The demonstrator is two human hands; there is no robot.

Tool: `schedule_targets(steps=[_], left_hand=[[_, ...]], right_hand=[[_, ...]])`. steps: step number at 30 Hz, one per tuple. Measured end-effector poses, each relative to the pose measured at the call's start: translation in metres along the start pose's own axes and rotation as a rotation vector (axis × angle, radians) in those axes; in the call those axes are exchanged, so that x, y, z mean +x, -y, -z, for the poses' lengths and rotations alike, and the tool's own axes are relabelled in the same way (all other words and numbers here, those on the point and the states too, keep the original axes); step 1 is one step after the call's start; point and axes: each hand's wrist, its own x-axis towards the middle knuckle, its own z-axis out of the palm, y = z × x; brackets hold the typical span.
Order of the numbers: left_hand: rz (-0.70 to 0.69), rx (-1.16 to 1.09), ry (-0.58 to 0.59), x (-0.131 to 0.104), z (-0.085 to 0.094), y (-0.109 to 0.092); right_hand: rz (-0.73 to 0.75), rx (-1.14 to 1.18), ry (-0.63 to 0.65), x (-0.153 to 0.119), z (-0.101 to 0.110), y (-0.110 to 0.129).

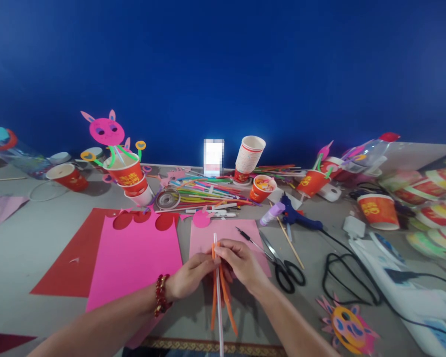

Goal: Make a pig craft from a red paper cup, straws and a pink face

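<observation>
Near the table's front edge, my left hand [189, 275] and my right hand [242, 263] meet, both with fingers pinched closed. Between them they grip a long white straw [219, 317] together with orange pipe cleaners [228, 305]. The straw points away from me. The pipe cleaners lie along its sides, their lower ends hanging apart below my fingers. Where they join the straw is partly hidden by my thumbs. Under and beyond my hands lies a light pink sheet [204, 235], with a black pen [250, 239] and black-handled scissors [282, 267] to the right.
A hot-pink sheet [134, 263] overlaps a red sheet [67, 267] on the left. Behind are many pipe cleaners [208, 191], a tape roll [168, 198] and stacked paper cups [250, 153]. A blue glue gun [299, 215], its cord and a power strip [390, 282] occupy the right.
</observation>
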Motion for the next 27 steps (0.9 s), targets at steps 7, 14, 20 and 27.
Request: schedule_targets(steps=[7,14,20,27], left_hand=[[0.039,-0.093,0.044,0.0004,-0.0026,-0.0017],[0.046,-0.113,0.028,0.0001,-0.0035,-0.0037],[0.032,-0.097,0.008,0.0015,-0.0042,-0.0038],[0.012,-0.056,0.011,0.0006,-0.0038,-0.0054]], right_hand=[[-0.015,-0.013,-0.038,0.0007,-0.0016,-0.0005],[0.024,-0.059,-0.054,-0.0001,-0.0027,-0.001],[0.063,-0.141,-0.061,-0.0012,-0.0036,0.0037],[0.079,-0.198,-0.052,-0.0027,-0.0038,0.0073]])
